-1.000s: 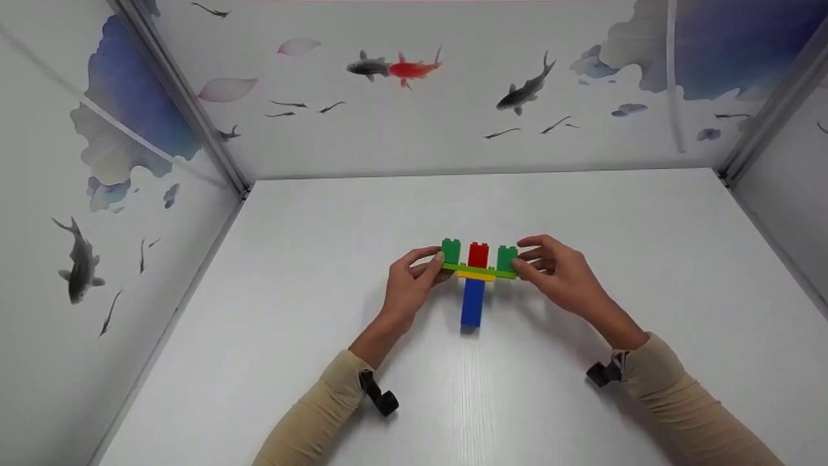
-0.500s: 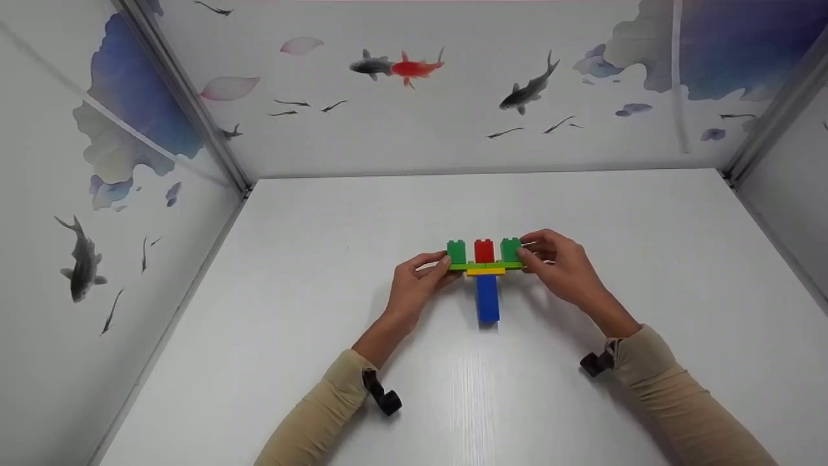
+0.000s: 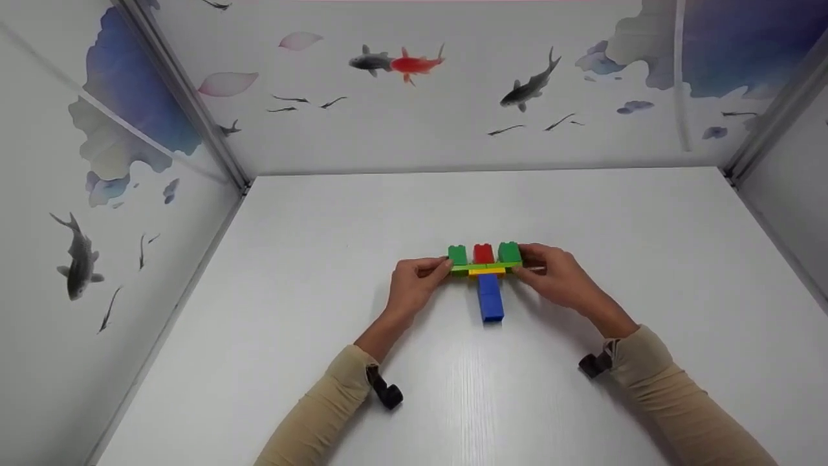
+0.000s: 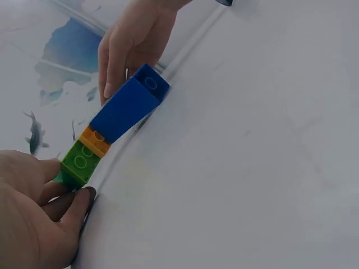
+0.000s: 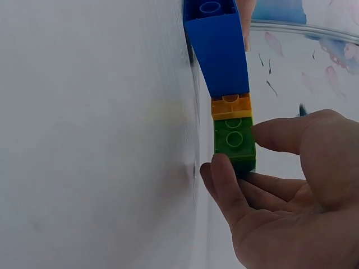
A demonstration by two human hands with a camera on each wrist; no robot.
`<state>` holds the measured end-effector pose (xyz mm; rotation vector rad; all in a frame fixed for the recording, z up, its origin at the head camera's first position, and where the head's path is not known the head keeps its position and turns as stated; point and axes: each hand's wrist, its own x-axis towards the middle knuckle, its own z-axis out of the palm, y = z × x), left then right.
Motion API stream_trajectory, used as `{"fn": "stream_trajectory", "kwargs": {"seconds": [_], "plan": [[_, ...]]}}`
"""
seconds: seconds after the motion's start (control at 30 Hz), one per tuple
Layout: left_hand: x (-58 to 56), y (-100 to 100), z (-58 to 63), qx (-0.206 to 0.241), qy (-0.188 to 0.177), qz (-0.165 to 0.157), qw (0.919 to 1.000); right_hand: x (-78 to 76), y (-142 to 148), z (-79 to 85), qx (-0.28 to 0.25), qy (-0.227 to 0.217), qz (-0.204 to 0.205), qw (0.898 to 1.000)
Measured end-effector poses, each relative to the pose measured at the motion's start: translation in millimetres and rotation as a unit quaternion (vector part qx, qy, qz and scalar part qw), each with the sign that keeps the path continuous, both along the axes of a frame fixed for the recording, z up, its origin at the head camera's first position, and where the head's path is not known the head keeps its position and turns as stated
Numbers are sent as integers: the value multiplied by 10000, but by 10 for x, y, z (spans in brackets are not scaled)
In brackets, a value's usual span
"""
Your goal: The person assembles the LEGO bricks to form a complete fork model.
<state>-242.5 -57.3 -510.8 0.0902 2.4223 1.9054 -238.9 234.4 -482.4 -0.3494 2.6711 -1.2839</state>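
Observation:
Both hands hold a toy brick build between them in the head view. Its blue column [image 3: 490,299] points toward the person, with a yellow plate [image 3: 486,272] at its far end. Across that plate lies a light green bar [image 3: 469,268], topped by a left green brick [image 3: 457,255], a red brick [image 3: 483,253] and a right green brick [image 3: 509,252]. My left hand [image 3: 414,285] pinches the bar's left end; my right hand [image 3: 556,277] grips the right end. The hollow underside of the blue column [image 4: 150,82] shows in the left wrist view. Whether the build touches the table cannot be told.
A white table [image 3: 310,246] lies under the hands. White panels with printed fish and blue washes, such as the back wall [image 3: 414,129] and left wall [image 3: 39,155], enclose it. Each sleeve bears a black wrist device, the left one [image 3: 385,388] and the right one [image 3: 594,366].
The build has shifted slightly right and turned straighter, then tilted so the blue column's lower end faces the person more. Both hands moved along with it, the right one dipping a little.

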Motion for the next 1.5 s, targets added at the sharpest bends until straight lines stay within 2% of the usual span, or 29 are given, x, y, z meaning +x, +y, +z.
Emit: {"fn": "stream_trajectory", "kwargs": {"seconds": [0.2,0.37,0.73,1.1,1.37,1.5], "plan": [[-21,8,1,-550,225,74,9982,26,10,-16,149,-9,152,9998],[-46,-4,-13,-810,380,89,9960,42,-4,-20,304,32,223,9993],[-28,-11,-18,-933,442,44,9946,42,-6,-15,508,-217,83,9984],[-25,10,-8,-996,421,-83,9941,34,13,-31,397,-123,38,9991],[-31,2,-14,-1030,542,-145,9931,50,28,-21,402,-190,89,9990],[-50,-12,11,-1072,796,-142,9909,61,67,36,437,-15,37,9990]]}}
